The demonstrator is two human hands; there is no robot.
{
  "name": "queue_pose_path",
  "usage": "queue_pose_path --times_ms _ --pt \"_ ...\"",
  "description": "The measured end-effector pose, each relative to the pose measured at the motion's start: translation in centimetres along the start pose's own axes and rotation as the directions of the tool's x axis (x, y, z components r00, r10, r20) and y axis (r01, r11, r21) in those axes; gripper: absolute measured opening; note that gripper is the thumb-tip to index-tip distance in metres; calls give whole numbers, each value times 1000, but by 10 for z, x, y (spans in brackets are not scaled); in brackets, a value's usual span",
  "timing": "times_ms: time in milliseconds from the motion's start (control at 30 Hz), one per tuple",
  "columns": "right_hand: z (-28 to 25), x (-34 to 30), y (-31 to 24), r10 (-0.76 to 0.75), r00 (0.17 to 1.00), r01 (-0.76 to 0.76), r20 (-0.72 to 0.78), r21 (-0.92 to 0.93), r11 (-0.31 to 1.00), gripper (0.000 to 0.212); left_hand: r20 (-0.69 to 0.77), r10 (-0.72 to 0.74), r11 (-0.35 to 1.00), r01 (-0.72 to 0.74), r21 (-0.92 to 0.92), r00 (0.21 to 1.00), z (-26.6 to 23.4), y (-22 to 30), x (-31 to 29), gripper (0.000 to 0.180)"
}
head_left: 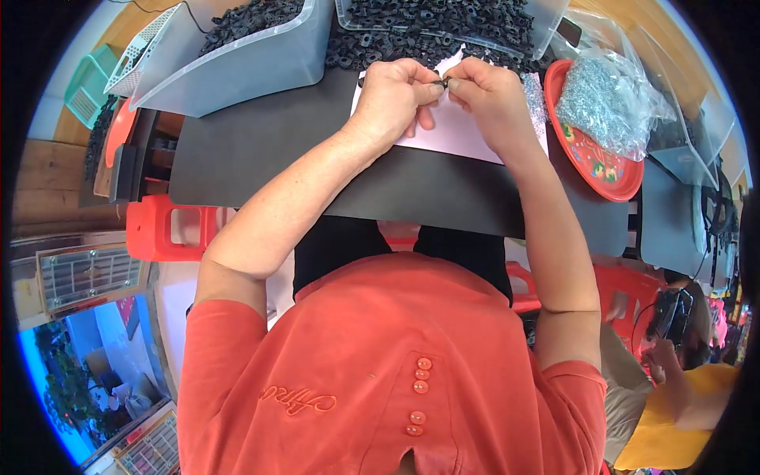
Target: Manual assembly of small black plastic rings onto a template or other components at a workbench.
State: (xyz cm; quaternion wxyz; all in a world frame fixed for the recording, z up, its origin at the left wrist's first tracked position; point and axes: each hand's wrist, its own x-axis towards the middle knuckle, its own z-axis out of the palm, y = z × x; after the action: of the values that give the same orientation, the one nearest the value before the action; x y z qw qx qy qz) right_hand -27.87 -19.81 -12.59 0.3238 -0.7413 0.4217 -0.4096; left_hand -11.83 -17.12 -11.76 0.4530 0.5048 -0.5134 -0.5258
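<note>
My left hand (393,101) and my right hand (492,101) meet over a sheet of pale pink paper (467,144) on the dark table. Between their fingertips is a small black plastic part (442,82), mostly covered by the fingers. The left thumb and forefinger pinch it from one side, and the right thumb and forefinger close on its other side. Just beyond the hands lies a heap of similar black parts (368,51). Small silvery pieces (535,99) lie by the paper's right edge.
Two clear plastic bins (261,83) of black parts stand at the back. A red tray (609,188) on the right bears a clear bag of silvery pieces (598,103). Red stools (150,229) stand by the table (261,150). At lower right sits a person in yellow (673,427).
</note>
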Motion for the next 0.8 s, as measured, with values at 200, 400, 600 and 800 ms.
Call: queue_pose_path --times_ms 200,400,600,800 --pt "6 -1 -4 -70 995 60 -75 -123 991 13 7 -12 1000 12 -7 1000 0 1 -5 6" --pt "9 -3 -8 -27 996 19 -87 -91 996 12 -16 0 1000 0 11 1000 2 1 -7 5" --pt "19 -4 -2 -206 966 138 -155 -361 922 8 -76 92 995 -88 52 993 6 -6 -6 2" --pt "32 -7 -8 -433 885 242 -168 -629 739 7 -173 211 972 -187 145 962 5 -12 -3 2"
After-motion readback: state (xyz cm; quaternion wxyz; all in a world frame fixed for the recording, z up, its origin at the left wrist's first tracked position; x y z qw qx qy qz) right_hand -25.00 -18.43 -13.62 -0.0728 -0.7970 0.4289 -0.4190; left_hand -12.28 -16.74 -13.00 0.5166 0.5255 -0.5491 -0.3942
